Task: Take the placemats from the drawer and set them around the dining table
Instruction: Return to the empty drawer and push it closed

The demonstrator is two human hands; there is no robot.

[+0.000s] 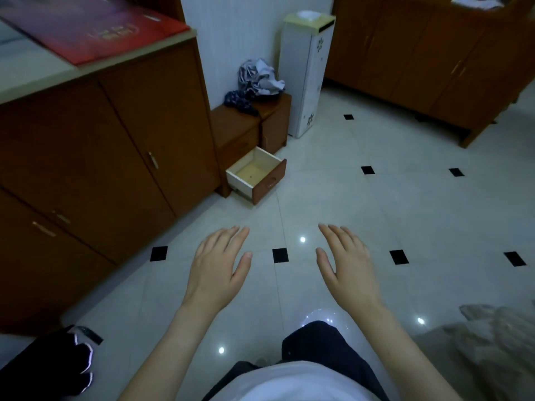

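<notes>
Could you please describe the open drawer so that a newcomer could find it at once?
Start at the big brown cabinet on the left; a low wooden nightstand stands at its far end. The drawer is its lowest one, the only one pulled out, showing a pale interior.

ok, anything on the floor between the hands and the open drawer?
No. Head view shows only bare tiled floor between the left hand, right hand and drawer.

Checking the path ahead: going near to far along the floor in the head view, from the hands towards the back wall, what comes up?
Left hand and right hand, both empty → open drawer → small wooden cabinet → pile of clothes on top of it.
</notes>
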